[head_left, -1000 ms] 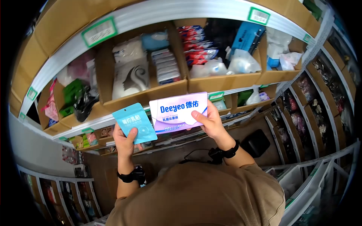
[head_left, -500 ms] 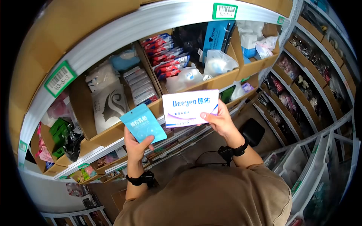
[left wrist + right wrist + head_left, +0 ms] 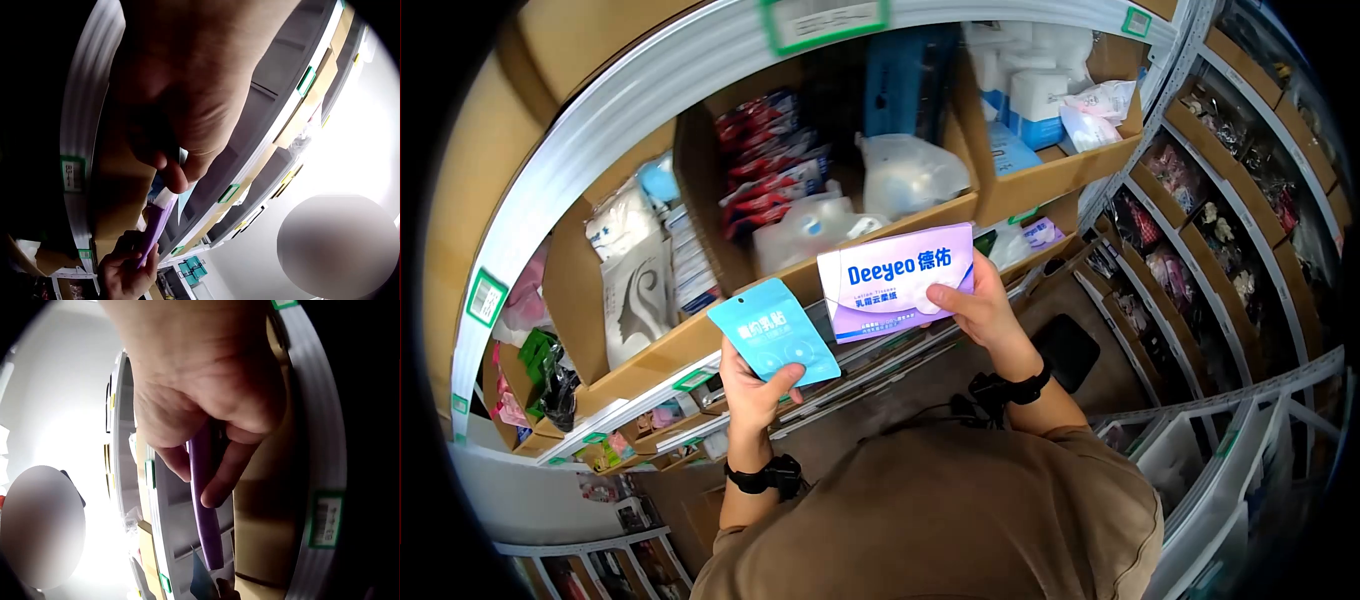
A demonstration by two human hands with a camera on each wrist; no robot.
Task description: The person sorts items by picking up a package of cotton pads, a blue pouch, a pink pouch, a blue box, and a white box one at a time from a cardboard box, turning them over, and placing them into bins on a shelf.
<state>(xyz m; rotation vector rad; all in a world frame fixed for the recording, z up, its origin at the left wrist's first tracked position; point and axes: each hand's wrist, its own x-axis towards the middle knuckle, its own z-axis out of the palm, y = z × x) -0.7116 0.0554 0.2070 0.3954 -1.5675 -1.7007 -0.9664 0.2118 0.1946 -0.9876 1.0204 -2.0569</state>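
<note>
Brown shirt [image 3: 930, 500]: filled the bottom of the head view, with both forearms reaching out ahead of it.
Black wristbands [image 3: 765, 475]: sat one on each wrist.
Left hand [image 3: 752, 395]: pinched the teal pouch by its lower left part, thumb on the front and fingers behind; how the hidden fingers were spaced could not be told.
Right hand [image 3: 985, 310]: clamped the right end of the Deeyeo package, thumb across its front, fingertips against the back.
Teal pouch [image 3: 775, 330]: hung tilted in front of the shelf, its printed face up toward the head camera.
Deeyeo package [image 3: 895, 283]: lay just beside the pouch, on its right, white and purple; whether the two touched was unclear.
Cardboard bins [image 3: 635, 365]: stood beyond the hands, holding red packets [image 3: 775, 165], a clear bag [image 3: 910, 175], a swirl-printed pack [image 3: 638, 300] and white-and-blue packs [image 3: 1035, 105].
Black object [image 3: 1068, 352]: rested on the floor.
Far shelving [image 3: 1250, 220]: curved along the right side, stocked with bagged goods.
</note>
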